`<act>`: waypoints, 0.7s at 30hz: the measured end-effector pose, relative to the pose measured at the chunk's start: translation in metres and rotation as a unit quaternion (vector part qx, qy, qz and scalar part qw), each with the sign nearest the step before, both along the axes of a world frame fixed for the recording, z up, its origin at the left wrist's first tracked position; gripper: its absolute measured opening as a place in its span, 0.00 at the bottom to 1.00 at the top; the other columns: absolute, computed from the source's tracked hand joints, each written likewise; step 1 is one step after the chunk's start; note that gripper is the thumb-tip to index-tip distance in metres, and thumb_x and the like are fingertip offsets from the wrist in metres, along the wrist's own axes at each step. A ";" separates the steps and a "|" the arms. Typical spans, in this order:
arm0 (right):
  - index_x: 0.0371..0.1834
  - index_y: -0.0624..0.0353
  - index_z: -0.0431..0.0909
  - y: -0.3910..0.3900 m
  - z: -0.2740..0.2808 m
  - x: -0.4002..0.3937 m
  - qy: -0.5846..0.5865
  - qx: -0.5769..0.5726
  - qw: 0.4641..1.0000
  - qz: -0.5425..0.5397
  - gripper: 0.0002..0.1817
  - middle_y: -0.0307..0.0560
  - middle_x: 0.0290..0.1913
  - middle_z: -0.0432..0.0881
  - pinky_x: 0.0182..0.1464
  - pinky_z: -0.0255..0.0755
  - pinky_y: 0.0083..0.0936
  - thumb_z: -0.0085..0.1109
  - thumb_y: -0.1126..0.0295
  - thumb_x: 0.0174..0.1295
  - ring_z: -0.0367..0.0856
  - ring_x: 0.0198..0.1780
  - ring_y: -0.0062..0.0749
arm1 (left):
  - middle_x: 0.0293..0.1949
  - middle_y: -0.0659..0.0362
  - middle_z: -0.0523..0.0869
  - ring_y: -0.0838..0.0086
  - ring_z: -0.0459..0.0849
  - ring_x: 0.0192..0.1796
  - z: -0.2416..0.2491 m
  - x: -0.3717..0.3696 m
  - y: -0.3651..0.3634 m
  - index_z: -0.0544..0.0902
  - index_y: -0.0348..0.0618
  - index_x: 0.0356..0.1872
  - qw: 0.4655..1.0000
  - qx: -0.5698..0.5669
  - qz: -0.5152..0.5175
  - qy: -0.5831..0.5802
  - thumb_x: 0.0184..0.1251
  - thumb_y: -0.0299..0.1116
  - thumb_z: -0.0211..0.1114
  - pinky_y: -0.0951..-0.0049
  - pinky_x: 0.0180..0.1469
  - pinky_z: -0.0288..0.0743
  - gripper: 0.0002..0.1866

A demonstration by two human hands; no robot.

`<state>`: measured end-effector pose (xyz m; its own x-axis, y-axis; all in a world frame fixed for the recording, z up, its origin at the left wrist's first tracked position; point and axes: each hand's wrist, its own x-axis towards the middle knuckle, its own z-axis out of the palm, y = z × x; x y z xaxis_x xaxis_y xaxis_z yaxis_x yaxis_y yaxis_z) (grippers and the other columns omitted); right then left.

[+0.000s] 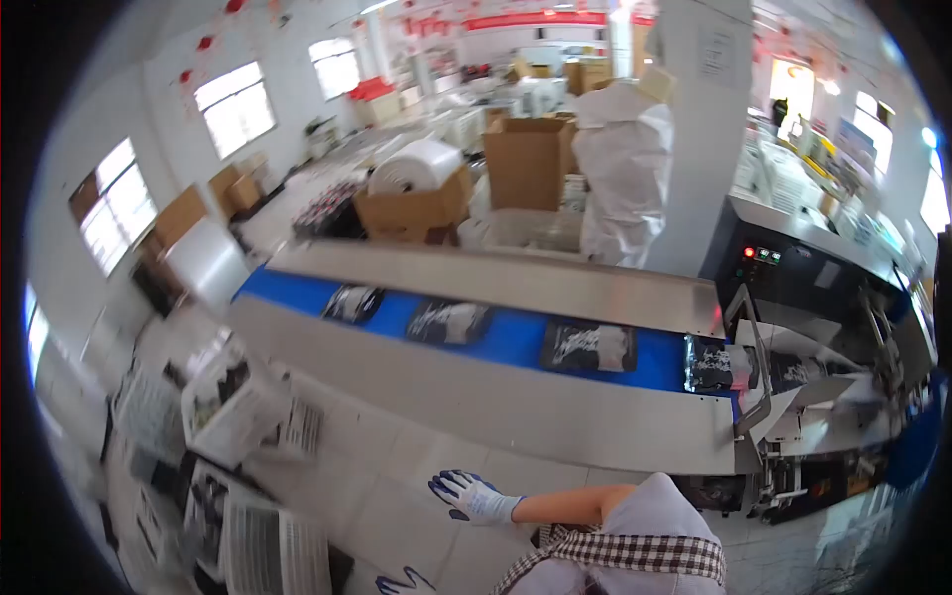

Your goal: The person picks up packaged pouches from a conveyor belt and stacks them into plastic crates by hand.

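Fingers of the right hand (478, 498), in a white knit glove with dark blue fingertips, were spread apart and held nothing. The left hand (407, 583), gloved alike, showed just below it at the view's bottom edge; its visible fingers were apart too, the palm cut off. A bare forearm (565, 506) ran from the right glove to a pale sleeve (645, 506), beside a brown-and-white checked strap (645, 553).

Above the right hand in view, well apart from it, a broad grey metal ledge (476, 402) bordered a blue conveyor belt (516, 335). Flat black packages with pale grey panels lay on the belt, untouched: one dark package (448, 322) almost straight above the hand, another (354, 303) up and to its left, a third (590, 346) up and to its right, and a shinier one (716, 364) farther right, by the dark machine (793, 273). Left of both hands, white plastic crates (236, 407) stood on the pale tiled floor (377, 486), some holding dark items.
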<state>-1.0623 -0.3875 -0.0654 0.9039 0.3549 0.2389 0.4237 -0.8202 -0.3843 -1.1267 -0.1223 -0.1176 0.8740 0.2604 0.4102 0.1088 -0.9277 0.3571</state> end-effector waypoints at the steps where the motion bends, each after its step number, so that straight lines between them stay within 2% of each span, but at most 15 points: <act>1: 0.73 0.61 0.51 0.015 0.001 -0.021 0.037 -0.010 0.999 0.011 0.39 0.60 0.70 0.59 0.70 0.54 0.49 0.55 0.59 0.61 0.58 0.70 0.56 | 0.56 0.41 0.78 0.52 0.76 0.59 0.003 -0.026 0.011 0.71 0.44 0.63 0.999 -0.032 0.034 0.027 0.57 0.44 0.71 0.63 0.59 0.69 0.34; 2: 0.73 0.61 0.51 0.029 0.006 -0.042 0.076 -0.020 0.996 0.035 0.39 0.60 0.70 0.59 0.69 0.55 0.50 0.55 0.59 0.61 0.58 0.70 0.57 | 0.57 0.44 0.79 0.55 0.77 0.60 0.006 -0.060 0.026 0.71 0.50 0.65 0.993 -0.064 0.081 0.055 0.55 0.42 0.73 0.67 0.60 0.69 0.35; 3: 0.73 0.61 0.51 0.044 0.009 -0.067 0.118 -0.035 0.990 0.071 0.40 0.60 0.70 0.59 0.69 0.56 0.50 0.55 0.58 0.61 0.59 0.70 0.57 | 0.64 0.40 0.67 0.51 0.65 0.67 0.008 -0.092 0.039 0.63 0.39 0.67 0.985 -0.079 0.097 0.120 0.59 0.45 0.67 0.60 0.67 0.59 0.38; 4: 0.73 0.60 0.51 0.057 0.004 -0.090 0.112 -0.052 0.987 0.101 0.41 0.60 0.70 0.58 0.67 0.57 0.51 0.55 0.56 0.61 0.59 0.69 0.58 | 0.70 0.36 0.55 0.47 0.53 0.73 0.008 -0.124 0.048 0.55 0.29 0.70 0.970 -0.105 0.123 0.184 0.63 0.48 0.62 0.53 0.73 0.49 0.43; 6: 0.74 0.62 0.49 0.082 -0.036 -0.130 0.120 -0.090 0.977 0.154 0.43 0.62 0.70 0.58 0.70 0.53 0.49 0.53 0.50 0.62 0.54 0.73 0.56 | 0.70 0.36 0.56 0.48 0.53 0.74 0.000 -0.187 0.054 0.55 0.28 0.69 0.954 -0.168 0.207 0.133 0.62 0.48 0.63 0.53 0.74 0.48 0.44; 8: 0.74 0.63 0.49 0.103 -0.037 -0.178 0.161 -0.134 0.951 0.227 0.44 0.63 0.72 0.56 0.70 0.52 0.49 0.53 0.47 0.62 0.53 0.73 0.58 | 0.71 0.37 0.56 0.47 0.52 0.74 0.007 -0.270 0.065 0.54 0.28 0.70 0.942 -0.147 0.251 0.165 0.61 0.52 0.63 0.53 0.75 0.44 0.47; 9: 0.74 0.64 0.49 0.111 -0.035 -0.199 0.178 -0.161 0.934 0.265 0.45 0.64 0.73 0.54 0.70 0.52 0.50 0.53 0.46 0.62 0.53 0.73 0.58 | 0.71 0.37 0.56 0.47 0.52 0.74 0.006 -0.311 0.060 0.54 0.28 0.70 0.920 -0.147 0.313 0.186 0.61 0.54 0.62 0.52 0.75 0.44 0.47; 11: 0.73 0.66 0.49 0.127 -0.035 -0.235 0.192 -0.143 0.910 0.339 0.46 0.65 0.73 0.53 0.71 0.51 0.46 0.56 0.47 0.60 0.53 0.73 0.61 | 0.72 0.38 0.54 0.48 0.48 0.75 0.026 -0.385 0.046 0.53 0.30 0.71 0.875 -0.172 0.392 0.225 0.61 0.56 0.60 0.53 0.75 0.39 0.47; 13: 0.73 0.65 0.52 0.143 -0.028 -0.263 0.228 -0.058 0.889 0.392 0.46 0.66 0.72 0.56 0.71 0.53 0.43 0.63 0.53 0.58 0.55 0.72 0.61 | 0.70 0.37 0.57 0.47 0.52 0.73 0.047 -0.446 0.027 0.57 0.29 0.69 0.823 -0.177 0.489 0.227 0.60 0.55 0.62 0.53 0.74 0.44 0.46; 15: 0.71 0.68 0.56 0.153 -0.026 -0.288 0.180 -0.033 0.875 0.449 0.42 0.67 0.69 0.61 0.69 0.57 0.41 0.59 0.53 0.59 0.61 0.69 0.59 | 0.71 0.39 0.56 0.46 0.51 0.74 0.046 -0.509 0.005 0.55 0.30 0.70 0.787 -0.155 0.554 0.221 0.60 0.54 0.62 0.53 0.74 0.44 0.46; 16: 0.70 0.68 0.57 0.157 -0.023 -0.300 0.190 -0.033 0.853 0.485 0.41 0.66 0.68 0.62 0.69 0.57 0.42 0.61 0.55 0.58 0.61 0.68 0.58 | 0.71 0.39 0.56 0.46 0.50 0.74 0.042 -0.536 -0.012 0.54 0.31 0.71 0.769 -0.150 0.590 0.197 0.60 0.53 0.62 0.53 0.74 0.43 0.46; 18: 0.69 0.68 0.59 0.172 -0.014 -0.314 0.193 -0.036 0.821 0.537 0.40 0.64 0.67 0.65 0.68 0.58 0.42 0.64 0.59 0.56 0.63 0.67 0.57 | 0.72 0.40 0.54 0.47 0.48 0.75 0.042 -0.573 -0.041 0.51 0.32 0.72 0.727 -0.153 0.648 0.169 0.60 0.53 0.62 0.53 0.74 0.43 0.48; 21: 0.67 0.67 0.62 0.178 -0.010 -0.329 0.200 -0.050 0.763 0.613 0.38 0.61 0.64 0.68 0.66 0.59 0.43 0.65 0.60 0.55 0.65 0.65 0.56 | 0.73 0.40 0.51 0.47 0.47 0.75 0.041 -0.600 -0.102 0.50 0.32 0.72 0.660 -0.176 0.722 0.110 0.61 0.53 0.61 0.52 0.74 0.43 0.48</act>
